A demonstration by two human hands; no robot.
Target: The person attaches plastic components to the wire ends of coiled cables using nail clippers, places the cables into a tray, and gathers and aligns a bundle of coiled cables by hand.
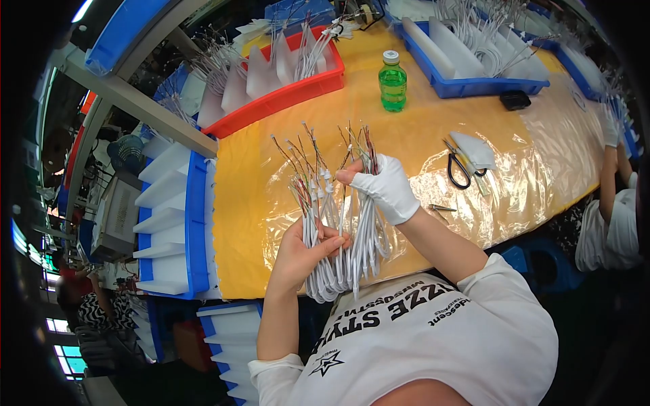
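Observation:
Over the yellow table, my left hand (303, 252), bare, is wrapped round a bundle of white looped cables (325, 274) at its lower middle. My right hand (386, 188), in a white glove with the thumb and a fingertip bare, grips the upper part of cables on the bundle's right side, just below their red and brown wire ends. The thin wire ends and small white connectors (323, 177) point up, away from my body. The cables' bent loops hang near my shirt. Some fingers of both hands are hidden behind the cables.
Scissors (458, 169) and a white piece lie right on the yellow table (250, 169). Beyond stand a green bottle (393, 84), a red bin (284, 93) and a blue bin (467, 88). Blue divided trays (196, 223) are at the left. A person's arm (607, 169) is far right.

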